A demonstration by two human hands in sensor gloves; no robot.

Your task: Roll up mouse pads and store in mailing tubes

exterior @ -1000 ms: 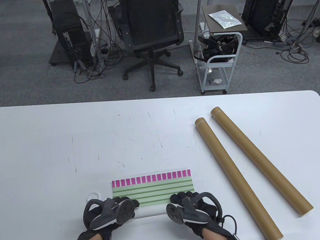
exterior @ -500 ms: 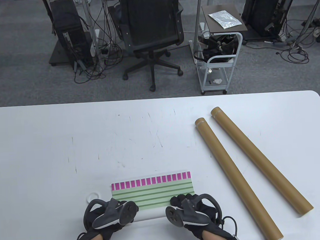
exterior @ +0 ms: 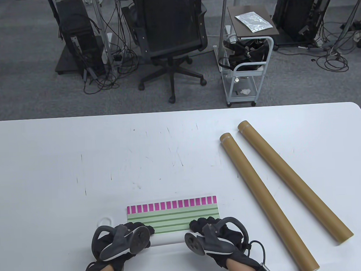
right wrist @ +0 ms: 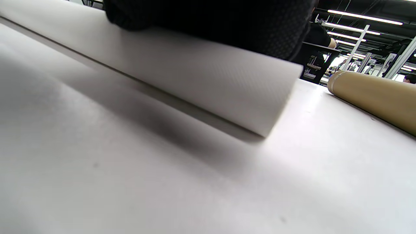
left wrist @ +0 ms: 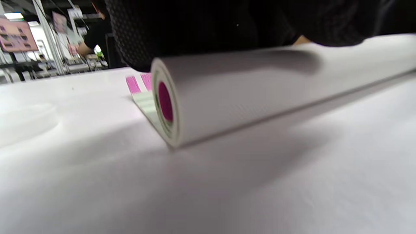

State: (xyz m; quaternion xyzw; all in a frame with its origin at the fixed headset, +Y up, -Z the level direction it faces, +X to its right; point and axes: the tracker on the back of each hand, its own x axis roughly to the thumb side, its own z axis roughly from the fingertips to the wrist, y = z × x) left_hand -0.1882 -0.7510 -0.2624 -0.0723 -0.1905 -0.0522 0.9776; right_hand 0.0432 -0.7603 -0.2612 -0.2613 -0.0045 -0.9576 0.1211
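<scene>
A mouse pad point(exterior: 172, 216) with green stripes and a pink-block border lies near the table's front edge, its near part wound into a white roll point(exterior: 168, 240). My left hand point(exterior: 141, 228) grips the roll's left end, fingers curled over its top. My right hand point(exterior: 202, 223) grips the right end the same way. The left wrist view shows the roll's spiral end point(left wrist: 165, 104) under my left hand point(left wrist: 211, 29). In the right wrist view my right hand point(right wrist: 211, 19) lies on the roll point(right wrist: 195, 74). Two brown mailing tubes point(exterior: 267, 200) point(exterior: 293, 178) lie at an angle to the right.
A white round cap point(exterior: 105, 220) lies flat just left of the pad, also seen as the cap point(left wrist: 26, 120) in the left wrist view. One tube point(right wrist: 373, 94) lies close to the roll's right end. The table's far edge point(exterior: 179, 112) faces an office chair.
The pad's flat part has got shorter: its pink far edge has come nearer my hands as the roll took up more of it. Both hands shifted slightly left. The tubes have not moved.
</scene>
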